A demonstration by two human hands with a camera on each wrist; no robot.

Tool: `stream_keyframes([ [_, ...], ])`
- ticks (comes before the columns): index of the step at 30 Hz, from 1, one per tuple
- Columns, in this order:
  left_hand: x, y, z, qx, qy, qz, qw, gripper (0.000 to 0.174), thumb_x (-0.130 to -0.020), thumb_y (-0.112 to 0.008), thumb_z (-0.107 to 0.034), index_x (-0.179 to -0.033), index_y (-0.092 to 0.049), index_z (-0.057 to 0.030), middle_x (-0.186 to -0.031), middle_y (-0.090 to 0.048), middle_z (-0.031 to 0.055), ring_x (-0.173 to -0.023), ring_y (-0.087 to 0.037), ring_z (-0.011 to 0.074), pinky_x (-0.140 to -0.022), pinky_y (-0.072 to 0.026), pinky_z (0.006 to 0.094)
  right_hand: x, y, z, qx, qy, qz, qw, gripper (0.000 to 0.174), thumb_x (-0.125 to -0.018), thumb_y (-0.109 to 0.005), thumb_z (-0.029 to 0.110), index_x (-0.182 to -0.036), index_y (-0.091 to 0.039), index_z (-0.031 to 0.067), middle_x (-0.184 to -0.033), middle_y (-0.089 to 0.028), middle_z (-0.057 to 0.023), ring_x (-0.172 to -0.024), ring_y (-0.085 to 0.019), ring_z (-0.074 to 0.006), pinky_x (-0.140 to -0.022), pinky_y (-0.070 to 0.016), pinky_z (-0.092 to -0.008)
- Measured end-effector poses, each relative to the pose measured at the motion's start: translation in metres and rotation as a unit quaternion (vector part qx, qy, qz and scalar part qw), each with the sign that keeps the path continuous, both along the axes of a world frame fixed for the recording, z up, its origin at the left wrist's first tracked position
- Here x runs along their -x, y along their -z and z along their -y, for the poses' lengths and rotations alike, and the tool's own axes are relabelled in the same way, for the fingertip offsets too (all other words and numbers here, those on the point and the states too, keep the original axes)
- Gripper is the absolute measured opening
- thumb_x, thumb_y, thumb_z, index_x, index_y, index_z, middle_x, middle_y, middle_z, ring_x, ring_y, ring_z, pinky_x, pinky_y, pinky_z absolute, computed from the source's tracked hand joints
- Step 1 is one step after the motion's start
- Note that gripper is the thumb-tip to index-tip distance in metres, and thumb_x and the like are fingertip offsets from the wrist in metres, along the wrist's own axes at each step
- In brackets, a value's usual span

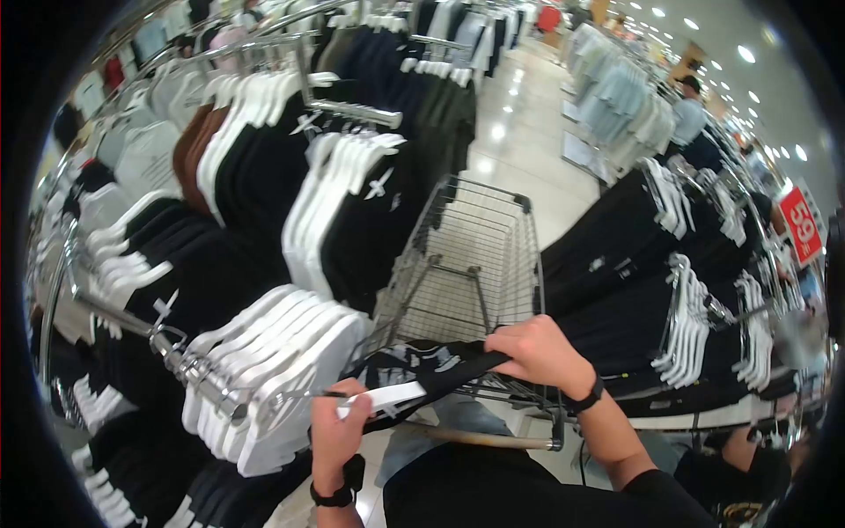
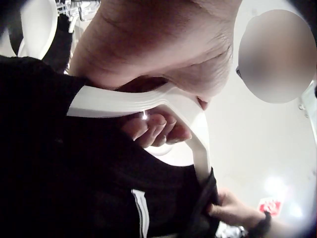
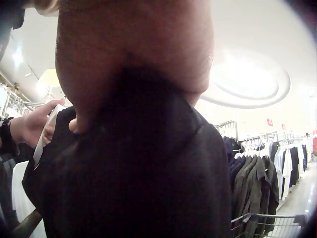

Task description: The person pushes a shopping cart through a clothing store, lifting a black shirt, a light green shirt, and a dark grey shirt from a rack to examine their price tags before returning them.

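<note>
My left hand (image 1: pixel 339 429) grips a white clothes hanger (image 1: pixel 393 399), its fingers curled under the bend in the left wrist view. A black garment (image 1: pixel 458 377) with a pale print hangs on this hanger. At the garment's far shoulder, my right hand (image 1: pixel 539 350) pinches the black cloth and holds it out to the side. In the right wrist view the dark cloth (image 3: pixel 133 173) drops from the right hand and fills much of the picture. The garment's lower part is hidden in the head view.
A wire shopping cart (image 1: pixel 480 233) stands just ahead, its handle (image 1: pixel 493 437) near my body. Black tops on white hangers (image 1: pixel 273 352) crowd the rack at left. Black trousers (image 1: pixel 607 255) hang at right, near a red price sign (image 1: pixel 800 225). A tiled aisle (image 1: pixel 519 114) runs ahead; a person (image 1: pixel 688 114) stands farther off.
</note>
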State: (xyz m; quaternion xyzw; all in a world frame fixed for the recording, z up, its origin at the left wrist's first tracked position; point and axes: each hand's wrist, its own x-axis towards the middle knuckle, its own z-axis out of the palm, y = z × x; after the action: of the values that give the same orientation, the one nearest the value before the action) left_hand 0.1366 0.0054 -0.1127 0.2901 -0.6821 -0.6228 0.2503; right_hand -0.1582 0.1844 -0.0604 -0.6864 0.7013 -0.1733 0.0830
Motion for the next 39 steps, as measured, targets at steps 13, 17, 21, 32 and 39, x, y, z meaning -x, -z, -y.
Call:
stream_keyframes([
  [13,-0.009,0.021,-0.001,0.012,-0.006,0.033,0.999,0.057,-0.105,-0.056,-0.050,-0.082,-0.060,0.0012,-0.074,-0.059,0.0054,-0.066,-0.053,0.0126,-0.060,-0.0387,0.0295,-0.013,0.009,0.009,-0.032,-0.019,0.028,0.999,0.024,-0.084,-0.078,0.031,-0.093,-0.066,0.0125,-0.078,-0.067,-0.0042,-0.077,-0.070,-0.0299,-0.064,-0.0522,-0.0439],
  [17,-0.003,0.005,-0.005,0.020,0.008,0.036,0.999,0.057,-0.100,-0.064,-0.049,-0.078,-0.059,0.0036,-0.071,-0.055,0.0058,-0.069,-0.050,0.0143,-0.063,-0.0351,0.0316,-0.016,0.014,0.009,-0.048,-0.031,0.036,0.998,0.021,-0.083,-0.080,0.029,-0.090,-0.069,0.0124,-0.076,-0.068,-0.0046,-0.078,-0.071,-0.0303,-0.065,-0.0533,-0.0441],
  [21,-0.002,0.008,-0.008,0.044,0.033,0.051,0.997,0.067,-0.100,-0.062,-0.057,-0.076,-0.058,0.0046,-0.070,-0.054,0.0062,-0.069,-0.051,0.0169,-0.063,-0.0363,0.0334,-0.014,0.015,0.006,-0.057,-0.026,0.028,0.998,0.019,-0.083,-0.080,0.028,-0.091,-0.070,0.0137,-0.074,-0.066,-0.0039,-0.078,-0.071,-0.0288,-0.065,-0.0533,-0.0438],
  [32,-0.001,0.001,-0.002,0.059,-0.006,0.099,0.993,0.044,-0.101,-0.061,-0.029,-0.072,-0.054,0.0030,-0.072,-0.057,0.0079,-0.066,-0.051,0.0161,-0.061,-0.0370,0.0312,0.002,0.026,-0.007,-0.075,-0.052,0.026,0.996,0.025,-0.088,-0.077,0.027,-0.110,-0.068,0.0193,-0.077,-0.068,-0.0004,-0.074,-0.071,-0.0253,-0.062,-0.0512,-0.0404],
  [39,0.005,0.002,0.002,0.078,-0.037,0.058,0.995,0.044,-0.100,-0.062,-0.029,-0.071,-0.052,0.0029,-0.070,-0.055,0.0066,-0.067,-0.050,0.0163,-0.060,-0.0353,0.0321,0.006,0.025,-0.014,-0.096,-0.033,0.059,0.993,0.022,-0.091,-0.075,0.032,-0.102,-0.068,0.0141,-0.072,-0.069,-0.0078,-0.075,-0.071,-0.0323,-0.064,-0.0526,-0.0448],
])
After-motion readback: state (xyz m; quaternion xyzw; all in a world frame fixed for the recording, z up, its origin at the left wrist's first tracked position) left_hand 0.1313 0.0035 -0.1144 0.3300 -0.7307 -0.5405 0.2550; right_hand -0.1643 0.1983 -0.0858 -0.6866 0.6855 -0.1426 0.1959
